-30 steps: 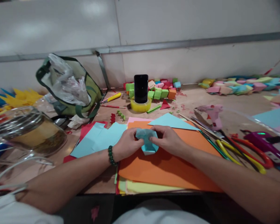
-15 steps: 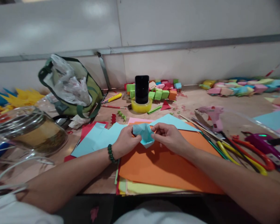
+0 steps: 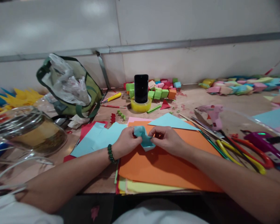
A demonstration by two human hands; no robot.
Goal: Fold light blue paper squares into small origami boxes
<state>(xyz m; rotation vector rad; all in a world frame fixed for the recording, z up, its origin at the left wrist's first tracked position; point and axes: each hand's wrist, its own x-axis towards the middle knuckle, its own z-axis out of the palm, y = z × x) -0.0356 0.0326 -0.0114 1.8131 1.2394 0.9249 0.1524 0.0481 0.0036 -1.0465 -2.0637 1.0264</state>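
A small light-blue folded paper box (image 3: 145, 140), partly opened up, is held in the air over a large orange paper sheet (image 3: 163, 171). My left hand (image 3: 128, 140), with a green bead bracelet at the wrist, grips its left side between thumb and fingers. On the other side, my right hand (image 3: 165, 138) pinches the paper's right edge. Some of the folds are hidden by my fingers. Light-blue paper pieces (image 3: 95, 140) lie left of my hands, and a light-blue triangular sheet (image 3: 172, 121) lies just beyond them.
A phone (image 3: 141, 88) stands in a yellow tape roll (image 3: 141, 105) before colourful paper cubes (image 3: 162, 94). Left are a green bag (image 3: 91, 96) and a glass jar (image 3: 35, 133). Right are a pink glue gun (image 3: 212, 113), scissors (image 3: 249, 154) and a purple device (image 3: 264, 147).
The paper box has tilted and its right side has shifted slightly downward. My right fingers have moved a little lower and closer along its edge; the left hand barely moves.
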